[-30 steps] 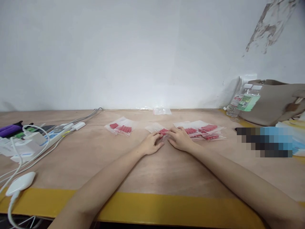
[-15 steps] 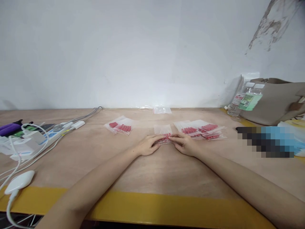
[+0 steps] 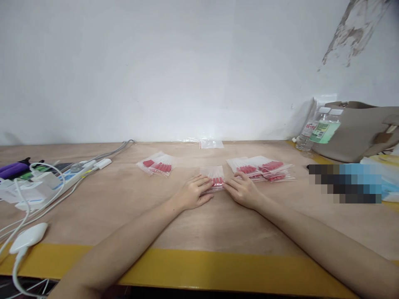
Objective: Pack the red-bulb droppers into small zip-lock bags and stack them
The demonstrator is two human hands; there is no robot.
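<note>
A clear zip bag (image 3: 212,171) of several slim pieces with red ends lies flat on the table between my hands. My left hand (image 3: 195,192) rests on its left side, fingers stretched over the bag and thumb apart on the tabletop. At the bag's right edge is my right hand (image 3: 243,191), its fingertips touching or nearly touching the plastic, fingers loosely extended. Similar filled bags (image 3: 262,167) overlap in a pile just beyond my right hand. Another small group of these bags (image 3: 156,163) lies farther off to the left.
A flat clear bag (image 3: 212,144) lies by the wall. Left are a power strip (image 3: 70,176) with chargers, cables, a purple item (image 3: 15,168) and a white plug (image 3: 29,237). Right are two bottles (image 3: 326,129), a taupe handbag (image 3: 358,133) and a pixelated blue-and-black patch (image 3: 346,182).
My fingers have drawn off the bag's near edge, and more of its red ends show. My left hand has settled flatter and slightly nearer me; my right hand has shifted slightly toward me.
</note>
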